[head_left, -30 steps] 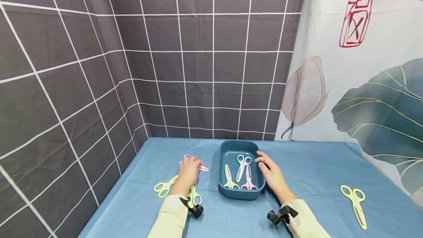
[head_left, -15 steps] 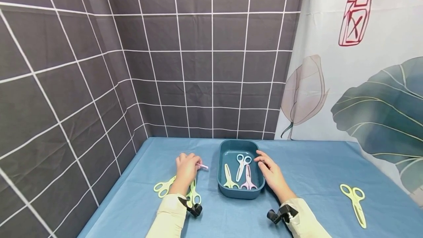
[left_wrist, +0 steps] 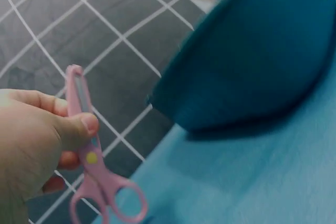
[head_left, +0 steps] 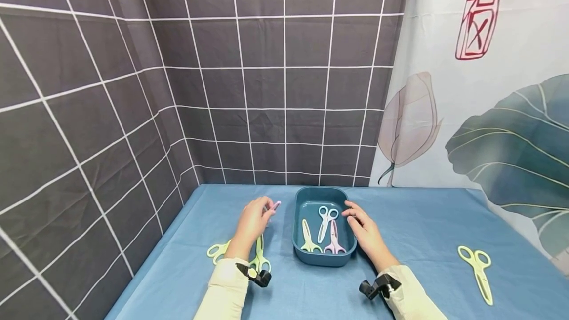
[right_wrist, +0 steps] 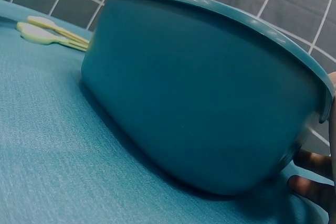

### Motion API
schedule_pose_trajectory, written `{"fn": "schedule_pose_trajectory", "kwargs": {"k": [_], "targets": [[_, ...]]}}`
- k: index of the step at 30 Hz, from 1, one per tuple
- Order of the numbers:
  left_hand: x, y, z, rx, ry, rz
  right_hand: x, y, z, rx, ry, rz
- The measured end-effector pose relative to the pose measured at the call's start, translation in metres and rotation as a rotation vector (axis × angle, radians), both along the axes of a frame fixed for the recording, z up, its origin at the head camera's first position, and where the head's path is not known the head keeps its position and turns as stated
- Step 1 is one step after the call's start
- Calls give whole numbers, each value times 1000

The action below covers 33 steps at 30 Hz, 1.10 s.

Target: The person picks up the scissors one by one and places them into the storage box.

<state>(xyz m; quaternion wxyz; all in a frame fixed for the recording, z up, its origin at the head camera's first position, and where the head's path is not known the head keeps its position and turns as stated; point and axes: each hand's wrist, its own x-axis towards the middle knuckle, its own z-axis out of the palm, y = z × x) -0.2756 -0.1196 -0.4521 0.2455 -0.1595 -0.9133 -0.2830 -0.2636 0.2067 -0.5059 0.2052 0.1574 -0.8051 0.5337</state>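
Observation:
My left hand [head_left: 253,219] pinches a pair of pink scissors [left_wrist: 94,171] by the blade part, between thumb and fingers. In the left wrist view the handle loops hang downward, and the hand is raised beside the blue bin [head_left: 324,260]. My right hand [head_left: 364,233] rests at the bin's right rim, fingers over the edge. Inside the bin lie white scissors [head_left: 327,221], pink-handled scissors [head_left: 334,241] and yellow-green scissors [head_left: 307,237]. Under my left forearm, partly hidden, are more yellow-green scissors [head_left: 260,256] on the cloth.
Another pair of yellow-green scissors [head_left: 477,270] lies far right on the blue tablecloth [head_left: 426,241]. A second pair's handle [head_left: 216,252] shows left of my left wrist. A grey gridded curtain [head_left: 266,88] hangs behind the table.
My left hand has lifted the pink scissors up off the cloth and turned them, moving slightly away from me. The right hand and the bin have stayed in place.

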Motion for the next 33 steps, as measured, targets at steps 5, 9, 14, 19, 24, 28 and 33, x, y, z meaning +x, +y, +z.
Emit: {"fn": "schedule_pose_trajectory", "kwargs": {"k": [5,9,14,19,24,28,33], "targets": [[7,8,14,103,51,-69,-1,-1,0,13,11,-4],[12,18,25,173,142,-110,-4,-1,1,23,22,-3],[19,37,33,370,134,-214,-5,1,2,19,10,1],[29,59,35,530,-22,-304,14,-7,25,15,-13,2],[35,72,33,514,-190,-309,16,-9,25,1,-15,11],[35,76,29,485,-253,-319,5,-4,9,15,-6,1],[34,82,21,424,-301,-326,-2,0,0,25,6,-3]]}}
